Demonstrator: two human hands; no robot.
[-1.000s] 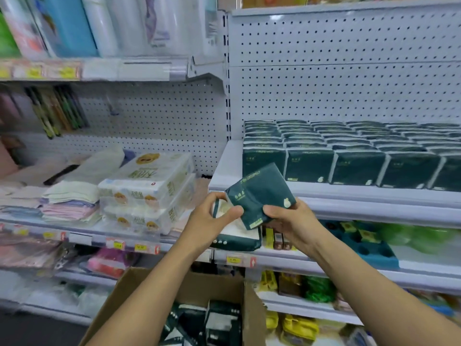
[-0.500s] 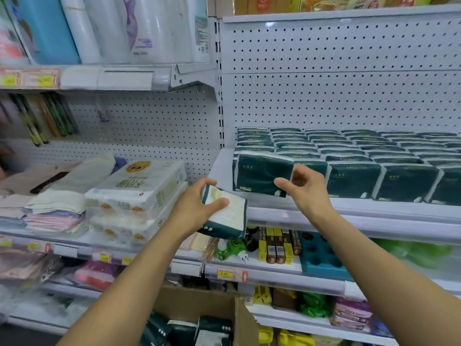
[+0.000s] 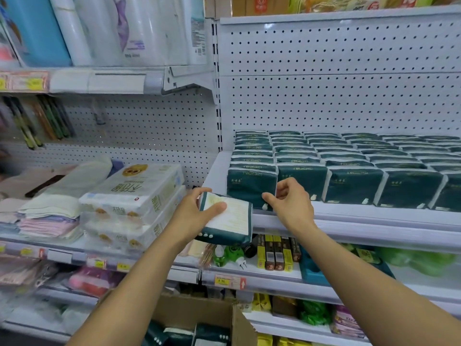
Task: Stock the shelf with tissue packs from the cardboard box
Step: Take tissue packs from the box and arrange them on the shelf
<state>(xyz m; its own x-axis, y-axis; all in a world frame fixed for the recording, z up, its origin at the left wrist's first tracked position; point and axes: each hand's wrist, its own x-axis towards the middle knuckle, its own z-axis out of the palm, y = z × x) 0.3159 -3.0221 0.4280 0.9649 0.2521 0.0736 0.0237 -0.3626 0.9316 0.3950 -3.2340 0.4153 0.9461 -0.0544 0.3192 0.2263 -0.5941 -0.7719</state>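
Note:
Dark green tissue packs stand in several rows on the white shelf. My right hand is at the right edge of the front-left pack, thumb on its face and fingers curled at its side, pinching it. My left hand grips another tissue pack just below and left of the shelf's edge, its white printed face turned up. The open cardboard box sits at the bottom, with more green packs inside.
White bundled tissue packages and folded cloths lie on the left shelf. Small bottles and yellow boxes fill the shelf underneath. Large paper roll packs stand on the top left shelf. Pegboard backs the shelves.
My right hand carried its green pack up and stood it at the front left of the shelf row. My left hand kept its pack, raised slightly.

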